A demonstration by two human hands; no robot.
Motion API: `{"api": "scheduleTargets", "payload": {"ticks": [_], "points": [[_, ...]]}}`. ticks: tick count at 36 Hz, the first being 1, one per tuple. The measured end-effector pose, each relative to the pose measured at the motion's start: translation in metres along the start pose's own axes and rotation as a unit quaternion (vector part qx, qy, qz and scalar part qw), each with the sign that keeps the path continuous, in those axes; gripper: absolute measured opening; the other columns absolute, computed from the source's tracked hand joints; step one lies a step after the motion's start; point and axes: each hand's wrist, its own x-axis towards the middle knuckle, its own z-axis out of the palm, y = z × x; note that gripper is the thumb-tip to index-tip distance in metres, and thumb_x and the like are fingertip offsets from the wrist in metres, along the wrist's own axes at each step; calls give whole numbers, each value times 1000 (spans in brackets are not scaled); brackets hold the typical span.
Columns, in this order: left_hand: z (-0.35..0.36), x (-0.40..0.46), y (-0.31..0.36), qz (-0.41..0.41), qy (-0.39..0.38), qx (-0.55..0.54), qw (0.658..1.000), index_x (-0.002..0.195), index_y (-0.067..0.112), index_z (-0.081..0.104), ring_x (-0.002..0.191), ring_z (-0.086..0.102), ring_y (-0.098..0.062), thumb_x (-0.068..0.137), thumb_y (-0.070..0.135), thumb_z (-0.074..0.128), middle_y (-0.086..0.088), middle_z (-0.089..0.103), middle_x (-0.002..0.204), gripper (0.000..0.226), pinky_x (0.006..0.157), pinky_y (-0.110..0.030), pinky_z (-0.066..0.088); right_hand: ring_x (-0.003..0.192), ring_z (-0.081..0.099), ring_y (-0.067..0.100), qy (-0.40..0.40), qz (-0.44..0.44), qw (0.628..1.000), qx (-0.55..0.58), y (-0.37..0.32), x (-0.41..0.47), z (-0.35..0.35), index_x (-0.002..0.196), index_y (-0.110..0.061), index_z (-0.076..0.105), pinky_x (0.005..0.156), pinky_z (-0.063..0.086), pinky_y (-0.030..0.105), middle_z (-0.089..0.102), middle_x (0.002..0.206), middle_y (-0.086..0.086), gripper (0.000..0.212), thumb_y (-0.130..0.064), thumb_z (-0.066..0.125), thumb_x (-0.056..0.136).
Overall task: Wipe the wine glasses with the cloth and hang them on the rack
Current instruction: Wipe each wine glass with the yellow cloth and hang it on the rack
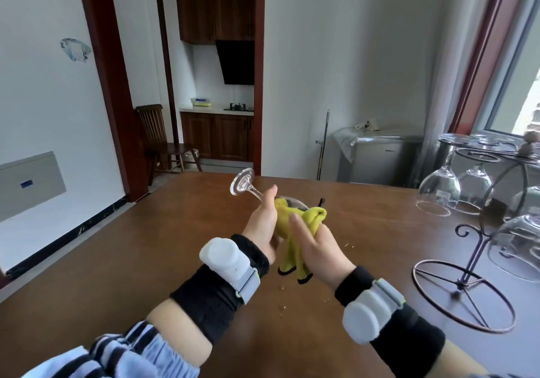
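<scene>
Head view: left of the rack (467,263), above the table (146,261), the left hand (264,225) grips a tilted glass (248,186) by bowl and stem; the right hand (317,244) clutches the cloth (295,223) against it. Glass looks fragile, slippery; the stem seems safest.

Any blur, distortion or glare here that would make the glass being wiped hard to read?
Head view: wide-angle bending bows the door frame and window frame; daylight enters from the right; the wine glass foot is sharp, its bowl hidden by the yellow cloth; no strong glare; hanging glasses are slightly soft.
</scene>
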Motion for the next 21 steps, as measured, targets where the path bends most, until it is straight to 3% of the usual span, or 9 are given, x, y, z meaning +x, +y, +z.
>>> {"api": "scheduleTargets", "payload": {"ticks": [2, 4, 6, 8, 11, 13, 17, 19, 21], "points": [[0, 0, -4, 33, -22, -10, 999, 99, 17, 66, 82, 66, -23, 85, 55, 56, -9, 68, 94, 41, 69, -29, 52, 103, 69, 23, 19, 101, 973, 205, -11, 4, -1, 127, -11, 60, 94, 52, 43, 72, 109, 13, 49, -48, 41, 101], [2, -3, -6, 68, -54, -65, 994, 113, 19, 62, 96, 65, -26, 79, 40, 65, -10, 67, 107, 41, 88, -39, 53, 109, 67, 30, 40, 193, 903, 381, -17, 5, -3, 127, -9, 60, 94, 53, 43, 70, 117, 17, 45, -42, 44, 102], [4, -6, -4, 101, -102, -96, 985, 122, 17, 58, 106, 61, -28, 77, 29, 65, -9, 67, 117, 47, 102, -47, 45, 106, 66, 31, 41, 233, 841, 486, -21, 5, -5, 127, -8, 61, 91, 52, 42, 68, 120, 19, 50, -47, 45, 99], [5, -7, -3, 122, -122, -86, 981, 123, 15, 56, 102, 62, -26, 82, 24, 65, -9, 67, 117, 43, 100, -46, 45, 101, 68, 28, 33, 238, 820, 520, -23, 4, -4, 129, -8, 61, 89, 52, 40, 68, 120, 18, 55, -51, 44, 98], [10, -8, -2, 144, -98, -46, 984, 112, 14, 57, 86, 66, -20, 88, 29, 62, -9, 68, 99, 29, 84, -37, 54, 100, 70, 26, 30, 213, 851, 479, -23, 2, -1, 128, -11, 61, 81, 54, 38, 70, 117, 16, 58, -56, 42, 97], [10, -7, -1, 166, -60, 23, 984, 112, 10, 56, 75, 66, -14, 92, 34, 57, -7, 65, 89, 31, 70, -26, 55, 107, 68, 28, 29, 183, 892, 413, -24, 0, 1, 124, -15, 63, 88, 53, 43, 71, 116, 15, 56, -57, 38, 98], [9, -7, -2, 168, -24, 68, 983, 115, 1, 55, 84, 63, -21, 86, 52, 61, -10, 61, 92, 59, 81, -35, 54, 107, 67, 20, 10, 98, 953, 287, -20, -3, 7, 126, -16, 62, 96, 50, 43, 73, 110, 9, 55, -55, 36, 99], [10, -10, -1, 157, -24, 74, 985, 102, 5, 59, 82, 64, -22, 91, 49, 58, -8, 64, 85, 45, 80, -35, 54, 97, 68, 12, 29, 33, 983, 178, -16, -3, 9, 125, -16, 62, 88, 52, 36, 74, 98, 2, 55, -56, 37, 98], [12, -12, -1, 145, -51, 83, 985, 82, 8, 59, 66, 65, -15, 96, 44, 49, -3, 66, 67, 40, 66, -25, 55, 102, 63, 4, 31, -47, 998, 11, -6, -3, 9, 117, -19, 65, 100, 46, 42, 73, 98, -2, 56, -60, 33, 98]]}}
